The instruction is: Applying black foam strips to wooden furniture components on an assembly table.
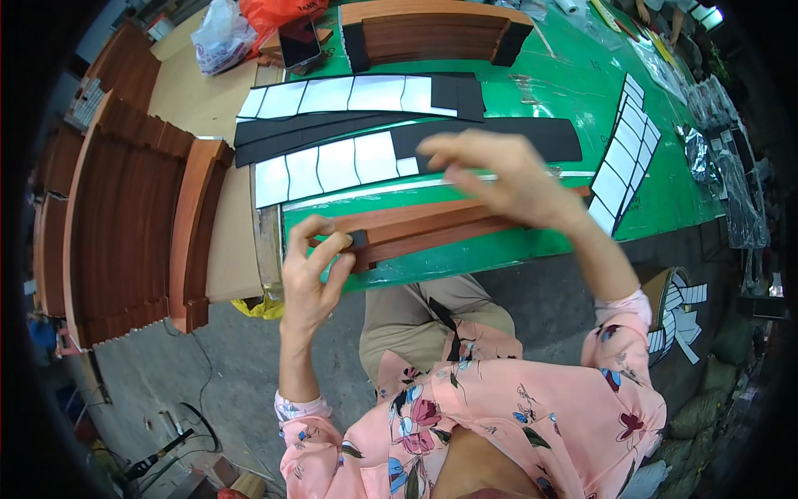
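A reddish-brown wooden piece [432, 222] with a lengthwise ledge lies along the table's near edge. My left hand [314, 270] is closed about its left end, thumb and fingers at a small black pad [357, 239] there. Above the piece's right half hovers my right hand [507, 176], slightly blurred, its index finger and thumb apart and pointing left; I see nothing between them. Just beyond it lies a black sheet with white-backed sections [337, 164]. Farther back, another such sheet [357, 96] rests over several black strips.
Stacked curved wooden pieces [125, 224] stand at left. Another wooden piece [432, 37] with black end pads sits at the far side, near a phone [299, 43] and plastic bags [224, 37]. At right lies a white-sectioned strip [623, 162]; a bin of scraps [677, 308] stands below.
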A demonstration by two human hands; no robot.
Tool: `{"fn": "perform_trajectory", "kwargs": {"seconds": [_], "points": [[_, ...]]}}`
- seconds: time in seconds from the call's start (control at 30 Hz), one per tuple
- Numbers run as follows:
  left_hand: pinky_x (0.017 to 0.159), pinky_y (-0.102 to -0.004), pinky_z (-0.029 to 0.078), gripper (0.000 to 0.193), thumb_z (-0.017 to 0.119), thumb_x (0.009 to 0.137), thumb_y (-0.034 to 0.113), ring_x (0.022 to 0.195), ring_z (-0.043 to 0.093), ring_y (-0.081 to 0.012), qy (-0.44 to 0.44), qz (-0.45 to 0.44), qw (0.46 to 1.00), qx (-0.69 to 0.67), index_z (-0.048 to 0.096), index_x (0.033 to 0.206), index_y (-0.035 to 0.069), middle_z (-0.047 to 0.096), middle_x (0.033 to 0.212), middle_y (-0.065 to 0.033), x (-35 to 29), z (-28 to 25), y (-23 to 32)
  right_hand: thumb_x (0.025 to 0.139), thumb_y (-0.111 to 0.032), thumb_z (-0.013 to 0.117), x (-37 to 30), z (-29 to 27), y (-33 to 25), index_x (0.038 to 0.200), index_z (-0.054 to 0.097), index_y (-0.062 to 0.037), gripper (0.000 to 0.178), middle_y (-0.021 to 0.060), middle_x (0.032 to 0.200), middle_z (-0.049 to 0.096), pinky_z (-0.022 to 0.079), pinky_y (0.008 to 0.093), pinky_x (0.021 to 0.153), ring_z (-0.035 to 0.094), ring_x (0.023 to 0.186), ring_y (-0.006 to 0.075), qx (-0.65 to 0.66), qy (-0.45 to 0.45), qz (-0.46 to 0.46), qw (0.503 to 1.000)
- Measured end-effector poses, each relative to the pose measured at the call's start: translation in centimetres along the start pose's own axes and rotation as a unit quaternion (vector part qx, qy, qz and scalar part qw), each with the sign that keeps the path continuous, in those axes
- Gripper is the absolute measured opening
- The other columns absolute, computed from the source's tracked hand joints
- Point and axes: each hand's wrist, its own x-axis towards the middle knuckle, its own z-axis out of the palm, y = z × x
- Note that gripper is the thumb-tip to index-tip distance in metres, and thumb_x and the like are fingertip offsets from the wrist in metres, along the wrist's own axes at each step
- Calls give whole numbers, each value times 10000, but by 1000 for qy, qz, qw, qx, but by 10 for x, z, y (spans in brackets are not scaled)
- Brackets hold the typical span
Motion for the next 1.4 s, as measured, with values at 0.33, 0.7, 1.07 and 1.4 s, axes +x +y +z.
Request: {"fn": "perform_trajectory", "kwargs": {"seconds": [0.33,0.7,1.07,1.4], "points": [[891,-351,436,249,601,850,181,1037,577,-268,-163,-85,974,-133,625,1019,1,598,1110,-145,102,5,-47,815,-139,631,58,-13,199,925,604,-6,175,160,946,615,487,420,768,598,905,336,-243,-152,93,953],[961,-364,415,405,621,839,210,1185,479,-252,-295,110,927,202,554,1207,54,528,1271,-89,166,120,-137,758,-110,644,64,18,232,803,568,14,152,162,819,586,514,422,711,605,807,342,-307,-150,-1,940],[1025,-370,387,490,623,846,184,1236,446,-298,-270,26,959,80,491,1312,106,447,1367,-135,157,104,-135,903,-143,489,59,-23,222,984,573,61,235,125,881,660,547,280,687,662,735,180,110,-43,332,936],[900,-346,432,271,593,833,17,1088,556,-262,-78,-1,992,98,631,1101,28,585,1160,-126,131,5,37,908,-138,571,-76,-119,148,1215,500,54,369,142,1045,617,535,310,844,639,910,192,388,146,304,858]]}}
